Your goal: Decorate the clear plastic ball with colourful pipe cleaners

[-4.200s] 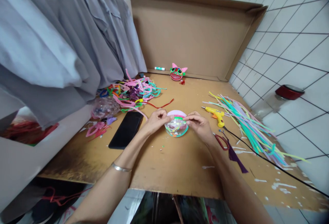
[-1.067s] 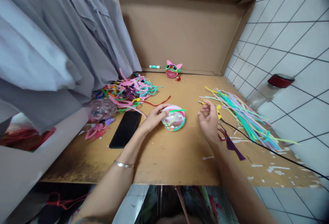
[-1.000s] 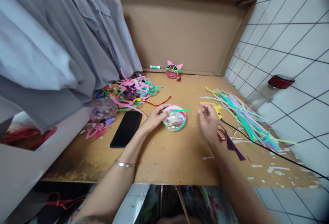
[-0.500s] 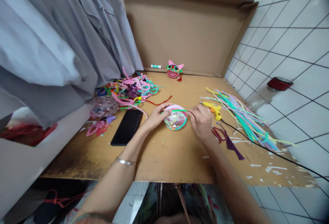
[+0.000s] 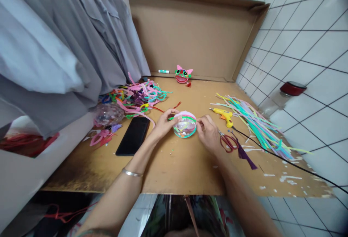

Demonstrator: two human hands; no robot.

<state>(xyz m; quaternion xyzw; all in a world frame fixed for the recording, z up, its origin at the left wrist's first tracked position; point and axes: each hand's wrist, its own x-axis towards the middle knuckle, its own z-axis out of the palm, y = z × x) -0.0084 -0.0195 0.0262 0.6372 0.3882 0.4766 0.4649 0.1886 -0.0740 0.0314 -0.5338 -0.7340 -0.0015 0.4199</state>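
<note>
A small clear round container sits before me, with pink and teal fuzzy edging and small colourful bits visible inside. My left hand grips its left side, thumb over the near face. A green pipe cleaner lies across its upper part, its left end sticking out by my left thumb. At the right edge, the fingers of my right hand are pinched on the pipe cleaner's other end, which they mostly cover. Red-handled scissors and a yellow glue gun lie just right of that hand.
Pipe cleaners lie bundled at the right, below a red-lidded jar. A purple tassel is beside the scissors. Left are a phone and a tangled pile. A finished-looking animal head and glue stick stand behind.
My right hand has moved slightly left and down, closer to the container, bringing the green pipe cleaner against its right edge. More of the scissors shows. My left hand keeps its hold.
</note>
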